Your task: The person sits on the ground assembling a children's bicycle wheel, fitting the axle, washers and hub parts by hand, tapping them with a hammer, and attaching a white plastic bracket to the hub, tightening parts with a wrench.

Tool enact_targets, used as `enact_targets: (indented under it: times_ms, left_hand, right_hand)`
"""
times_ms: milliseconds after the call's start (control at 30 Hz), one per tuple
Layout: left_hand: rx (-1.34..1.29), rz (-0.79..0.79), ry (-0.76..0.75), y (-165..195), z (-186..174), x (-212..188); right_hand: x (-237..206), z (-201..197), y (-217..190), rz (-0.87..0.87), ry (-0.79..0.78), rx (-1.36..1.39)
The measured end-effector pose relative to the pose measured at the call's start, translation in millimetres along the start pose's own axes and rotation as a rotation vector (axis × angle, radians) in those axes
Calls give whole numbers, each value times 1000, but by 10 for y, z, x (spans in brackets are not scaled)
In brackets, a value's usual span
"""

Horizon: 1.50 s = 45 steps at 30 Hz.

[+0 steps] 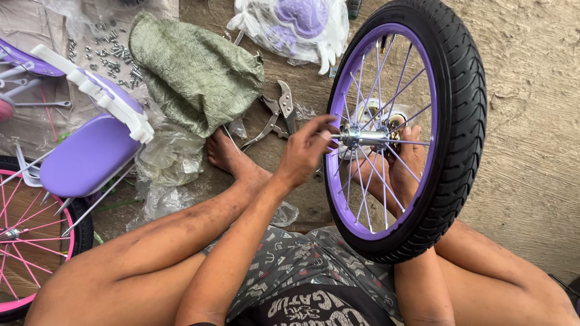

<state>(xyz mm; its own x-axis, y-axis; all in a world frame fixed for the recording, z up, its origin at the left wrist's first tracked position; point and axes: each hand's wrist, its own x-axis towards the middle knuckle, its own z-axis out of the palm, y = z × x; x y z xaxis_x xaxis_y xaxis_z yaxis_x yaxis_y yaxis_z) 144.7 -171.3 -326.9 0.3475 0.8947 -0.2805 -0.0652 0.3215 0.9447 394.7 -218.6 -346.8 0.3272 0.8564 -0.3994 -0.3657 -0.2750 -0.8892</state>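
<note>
Wheel upright between hands, left hand at hub, right hand behind spokes

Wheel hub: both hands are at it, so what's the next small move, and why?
Probably keep turning the small part at the hub with the left hand fingertips while the right hand steadies the far side; the wheel stands upright and the pliers lie unused.

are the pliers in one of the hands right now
No, the pliers lie on the ground beside the left hand, which touches the wheel hub.
</note>
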Motion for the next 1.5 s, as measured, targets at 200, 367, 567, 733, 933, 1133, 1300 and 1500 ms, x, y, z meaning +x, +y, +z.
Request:
enact_targets:
  times_ms: [200,367,567,733,933,1133,1300,1500]
  left_hand:
    - [385,-103,46,-15,4,10]
    - [377,-232,104,-108,-38,51]
    - [248,-36,58,-148,-123,3]
    - [339,-239,147,-221,-131,9]
    - [64,264,268,-257,-151,-46]
    - [404,-330,50,-177,-220,-89]
    - [160,161,121,-168,-154,-142]
    - [416,-284,-54,-276,-162,-53]
  right_hand:
    - [-38,-27,35,76,89,-104]
    - [-51,21,34,63,88,-64]
    - [-38,50,115,92,35,-98]
    - [-149,62,151,168,-94,-212]
    - [-269,75,176,227,-203,-308]
    - [-155,69,220,28,24,-167]
    - [-130,-127,311,-52,54,-126]
    - [-83,-292,446,-141,-20,-143]
